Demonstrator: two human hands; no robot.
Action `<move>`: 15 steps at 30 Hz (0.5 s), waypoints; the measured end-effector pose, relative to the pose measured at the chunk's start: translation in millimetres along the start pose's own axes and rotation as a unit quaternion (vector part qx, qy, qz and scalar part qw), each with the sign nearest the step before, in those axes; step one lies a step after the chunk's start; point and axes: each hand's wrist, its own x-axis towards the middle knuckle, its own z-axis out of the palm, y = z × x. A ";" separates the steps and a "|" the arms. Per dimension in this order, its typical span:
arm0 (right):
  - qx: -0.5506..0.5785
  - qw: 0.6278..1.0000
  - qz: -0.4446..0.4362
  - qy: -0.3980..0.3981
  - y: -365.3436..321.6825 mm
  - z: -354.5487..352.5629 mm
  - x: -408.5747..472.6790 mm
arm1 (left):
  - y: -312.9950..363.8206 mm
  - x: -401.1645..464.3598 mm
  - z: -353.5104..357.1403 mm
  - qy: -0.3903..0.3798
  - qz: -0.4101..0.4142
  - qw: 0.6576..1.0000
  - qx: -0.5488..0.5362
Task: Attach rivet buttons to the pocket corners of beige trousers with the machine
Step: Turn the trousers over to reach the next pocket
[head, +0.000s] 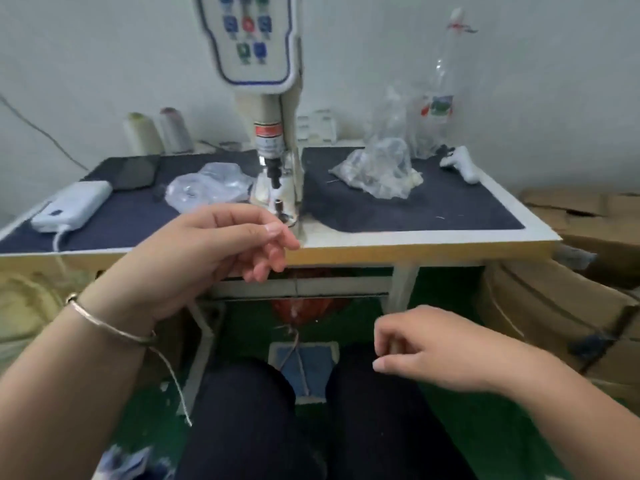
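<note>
Trousers not in view: no beige cloth on the tabletop [415, 237] or under the rivet machine [273, 140], so no rivet appears set yet; whole job judged outstanding, unless done pairs lie out of frame.

Left hand [207, 258] hangs before the front edge near the machine's die, fingers loosely curled, holding nothing visible. Right hand [426, 348] is low over the lap, fingers curled; contents cannot be told.

Count: one machine; two thread cones [157, 131] at the back left corner; three clear plastic bags [381, 171], contents unclear; one white power bank [72, 206] at the left edge; one bottle [441, 81]; one foot pedal [304, 365].
</note>
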 end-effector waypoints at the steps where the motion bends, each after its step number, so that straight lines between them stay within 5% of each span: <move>1: 0.007 0.999 -0.043 0.014 -13.5 -8.2 10.9 | -1.5 -14.0 -10.2 0.036 -0.013 0.999 0.008; 9: 0.116 0.952 -0.276 0.067 -79.8 -40.9 88.2 | -34.0 -150.3 -63.2 0.298 -0.190 0.930 0.106; 15: 0.144 0.931 -0.337 -0.003 -80.6 -13.3 193.8 | -67.1 -270.2 -54.4 0.301 -0.410 0.775 0.376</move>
